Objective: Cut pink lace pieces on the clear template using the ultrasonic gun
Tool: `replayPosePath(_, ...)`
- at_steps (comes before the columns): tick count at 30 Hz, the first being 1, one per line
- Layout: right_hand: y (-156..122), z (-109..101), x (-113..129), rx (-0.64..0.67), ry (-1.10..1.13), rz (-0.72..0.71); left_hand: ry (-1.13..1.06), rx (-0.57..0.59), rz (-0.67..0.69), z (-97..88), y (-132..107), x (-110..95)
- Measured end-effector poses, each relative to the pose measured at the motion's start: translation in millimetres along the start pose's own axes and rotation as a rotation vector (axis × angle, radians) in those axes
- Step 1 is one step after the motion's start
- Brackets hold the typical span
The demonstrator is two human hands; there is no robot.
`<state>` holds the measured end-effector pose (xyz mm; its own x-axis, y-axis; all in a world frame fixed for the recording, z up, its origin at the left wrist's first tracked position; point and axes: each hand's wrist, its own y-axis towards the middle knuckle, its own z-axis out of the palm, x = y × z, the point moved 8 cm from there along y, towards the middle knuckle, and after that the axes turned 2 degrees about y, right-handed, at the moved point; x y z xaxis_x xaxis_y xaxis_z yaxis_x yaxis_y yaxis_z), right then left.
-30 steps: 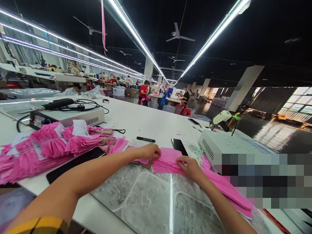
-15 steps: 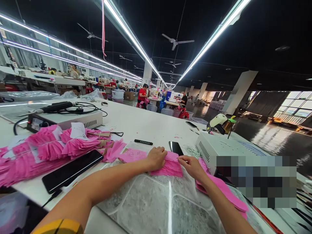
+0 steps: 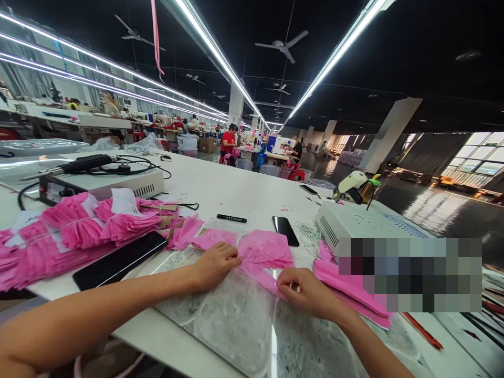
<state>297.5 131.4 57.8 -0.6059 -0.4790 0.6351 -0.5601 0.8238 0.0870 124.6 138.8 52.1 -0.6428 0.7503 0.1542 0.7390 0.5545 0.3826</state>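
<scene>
My left hand [image 3: 217,264] is closed at the left end of a thin pink fabric piece [image 3: 258,279], just below a pink lace-like pile [image 3: 214,238]. My right hand [image 3: 306,292] pinches the right end between thumb and finger. The piece is stretched between both hands over a clear plastic board [image 3: 236,325]. Directly behind it lies a stack of pink fabric pieces [image 3: 265,248] with a patterned surface. More folded pink fabric [image 3: 350,289] lies right of my right hand.
Tied pink bundles [image 3: 79,226] and a large black phone [image 3: 120,260] lie left. A soldering-iron-like tool [image 3: 82,165] rests on a grey box [image 3: 145,184]. A marker [image 3: 231,218], a smaller phone [image 3: 285,231] and tangled thread [image 3: 309,233] lie beyond the stack; another box [image 3: 366,220] stands right.
Both hands have come off the stack toward me, drawing one pink piece out onto the clear board. My left hand has moved left and nearer. The view has shifted slightly.
</scene>
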Motion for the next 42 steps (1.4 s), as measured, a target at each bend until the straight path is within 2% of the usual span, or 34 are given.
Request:
replayPosePath(4, -11, 29, 25, 0.154, -0.007, -0.051, -0.018, 0.002, 0.111, -13.0, -36, -20)
replayPosePath(8, -13, 43, 38, 0.304, -0.016, -0.077, -0.061, 0.014, 0.15, -25.3, -53, -27)
replayPosePath(10, -2, 39, 36, 0.242, -0.022, -0.082, -0.091, 0.012, 0.155, -29.9, -57, -31)
replayPosePath(12, 15, 34, 33, 0.109, -0.03, -0.1, -0.129, 0.0, 0.171, -32.9, -60, -39)
replayPosePath(14, 33, 37, 34, 0.032, -0.046, -0.13, -0.191, -0.013, 0.197, -33.6, -62, -50)
replayPosePath(18, 60, 64, 53, 0.053, -0.061, -0.211, -0.279, -0.015, 0.219, -31.0, -66, -66)
replayPosePath(21, 70, 84, 69, 0.081, -0.046, -0.252, -0.289, -0.008, 0.206, -31.3, -67, -69)
replayPosePath(24, 77, 89, 75, 0.065, 0.022, -0.25, -0.291, -0.003, 0.197, -34.1, -69, -69)
replayPosePath(27, 80, 69, 66, -0.038, 0.151, -0.206, -0.265, 0.007, 0.181, -36.1, -72, -67)
replayPosePath(30, 72, 30, 46, -0.194, 0.313, -0.116, -0.248, 0.025, 0.161, -37.8, -74, -64)
replayPosePath(34, 34, -28, 10, -0.448, 0.499, 0.021, -0.247, 0.051, 0.162, -44.3, -69, -61)
replayPosePath(36, 4, -47, -8, -0.578, 0.545, 0.091, -0.255, 0.047, 0.16, -47.6, -59, -60)
replayPosePath(39, -42, -55, -29, -0.722, 0.563, 0.184, -0.285, 0.01, 0.175, -45.9, -34, -63)
replayPosePath(42, -84, -51, -42, -0.817, 0.538, 0.265, -0.316, 0.004, 0.248, -31.2, 0, -79)
